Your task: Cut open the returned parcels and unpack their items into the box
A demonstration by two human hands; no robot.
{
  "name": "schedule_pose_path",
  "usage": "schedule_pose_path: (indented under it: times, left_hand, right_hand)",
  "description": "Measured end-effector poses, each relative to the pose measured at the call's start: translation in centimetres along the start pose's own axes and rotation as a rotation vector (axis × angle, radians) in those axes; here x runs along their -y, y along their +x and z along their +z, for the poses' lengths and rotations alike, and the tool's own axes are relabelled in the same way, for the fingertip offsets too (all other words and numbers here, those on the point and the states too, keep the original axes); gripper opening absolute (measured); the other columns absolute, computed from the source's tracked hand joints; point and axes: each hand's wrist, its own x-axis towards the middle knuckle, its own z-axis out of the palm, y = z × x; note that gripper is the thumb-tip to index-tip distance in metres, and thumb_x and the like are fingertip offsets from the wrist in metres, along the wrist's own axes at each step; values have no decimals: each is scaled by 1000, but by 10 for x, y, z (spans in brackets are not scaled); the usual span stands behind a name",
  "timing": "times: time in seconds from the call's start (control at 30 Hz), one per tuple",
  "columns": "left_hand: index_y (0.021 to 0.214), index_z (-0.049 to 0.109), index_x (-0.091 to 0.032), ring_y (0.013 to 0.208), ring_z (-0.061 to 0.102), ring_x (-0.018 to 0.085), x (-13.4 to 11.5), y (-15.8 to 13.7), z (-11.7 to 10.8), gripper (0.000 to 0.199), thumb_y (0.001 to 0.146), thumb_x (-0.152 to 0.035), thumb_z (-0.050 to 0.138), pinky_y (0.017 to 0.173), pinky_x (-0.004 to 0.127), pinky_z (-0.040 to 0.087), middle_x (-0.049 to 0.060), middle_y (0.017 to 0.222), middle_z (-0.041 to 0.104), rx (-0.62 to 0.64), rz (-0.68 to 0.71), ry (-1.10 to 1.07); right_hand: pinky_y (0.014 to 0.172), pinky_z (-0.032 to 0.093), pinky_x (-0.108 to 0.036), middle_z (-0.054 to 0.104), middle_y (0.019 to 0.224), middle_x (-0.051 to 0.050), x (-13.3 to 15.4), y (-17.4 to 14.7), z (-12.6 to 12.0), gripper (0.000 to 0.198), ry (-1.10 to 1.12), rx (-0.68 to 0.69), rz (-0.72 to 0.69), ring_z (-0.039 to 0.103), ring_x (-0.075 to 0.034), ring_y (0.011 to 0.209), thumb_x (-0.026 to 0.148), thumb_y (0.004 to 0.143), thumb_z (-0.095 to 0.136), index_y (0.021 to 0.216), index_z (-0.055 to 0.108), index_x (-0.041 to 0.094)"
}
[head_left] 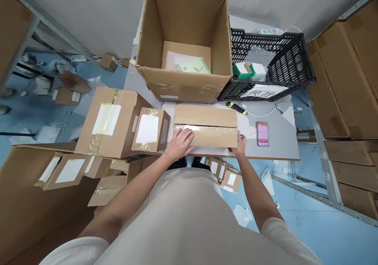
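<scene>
A long, flat cardboard box [206, 115] lies at the front edge of the table, its top flaps meeting along a dark lengthwise seam with shiny tape by it. My left hand [180, 142] rests on the box's near left part, fingers stretched out over the flap. At the box's right end, my right hand [239, 143] has its fingers curled around the near corner; some fingertips are hidden. A black and yellow box cutter [236, 108] lies behind that end, and a phone with a pink screen [262, 134] is to its right.
Behind stands a large open carton [183, 84] with a green packet [195, 65] inside. A black plastic crate [295, 64] holds small green-white boxes. Taped, labelled cartons [126, 115] stand left, above a big carton of boxes [26, 202]. Shelving [320, 151] flanks the right; parcels [230, 178] lie below.
</scene>
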Motion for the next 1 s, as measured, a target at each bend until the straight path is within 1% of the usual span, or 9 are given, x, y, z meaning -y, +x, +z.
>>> schedule_pose_path:
  times: [0.07,0.13,0.23,0.33,0.47,0.6,0.7,0.83,1.0]
  left_hand:
    - [135,50,-16,136,39,29,-3,0,-1,58,88,-51,45,115,47,21,17,138,51,0,-18,-9]
    - [136,48,-16,139,33,32,-8,0,-4,66,85,-57,46,115,51,16,18,142,46,-6,-73,2]
    - [142,39,-12,140,25,39,-14,5,-10,87,77,-70,48,113,59,9,22,147,37,-11,-225,27]
    - [145,31,-10,139,24,43,-13,13,-17,98,73,-75,47,111,63,6,24,147,35,-28,-339,31]
    - [136,45,-13,120,48,37,-7,18,-30,84,73,-68,56,112,61,7,20,124,57,-87,-287,18]
    - [114,62,-21,97,59,25,-5,0,-47,36,87,-43,53,112,58,19,9,97,65,-105,-113,20]
    - [110,63,-30,92,60,19,-12,-25,-53,26,93,-28,44,106,51,35,5,97,64,-5,14,-33]
    - [113,59,-26,102,58,17,-25,-49,-52,24,93,-34,50,91,39,50,8,122,57,83,100,-88]
    - [106,65,-23,90,62,17,-28,-20,-49,29,92,-41,47,80,31,52,5,104,65,113,169,-131]
  right_hand:
    - [96,40,-51,46,127,-21,1,6,-26,65,106,-159,19,48,-31,118,45,95,25,150,14,13]
    - [100,37,-53,41,136,-20,11,18,-51,71,153,-258,-101,41,-32,127,53,92,34,150,18,16]
    - [106,32,-52,36,145,-18,34,40,-80,80,33,-103,-379,33,-35,134,61,82,51,147,30,17]
    - [106,34,-49,47,140,-17,50,60,-96,58,-95,42,-480,41,-33,131,49,92,39,138,44,15]
    - [97,43,-45,59,124,-16,63,86,-99,47,-27,-201,-314,54,-29,116,38,97,29,135,45,15]
    - [98,43,-47,45,134,-20,76,113,-88,60,81,-474,-178,46,-31,123,40,89,47,139,34,11]
    - [95,45,-47,47,130,-20,77,123,-90,62,89,-406,-174,50,-31,117,35,85,51,140,33,11]
    - [88,45,-49,53,120,-19,79,117,-100,64,18,-429,-99,56,-33,105,36,81,56,138,35,13]
    - [77,47,-37,62,92,-10,107,85,-81,45,179,-441,-94,59,-22,79,32,91,39,131,35,13]
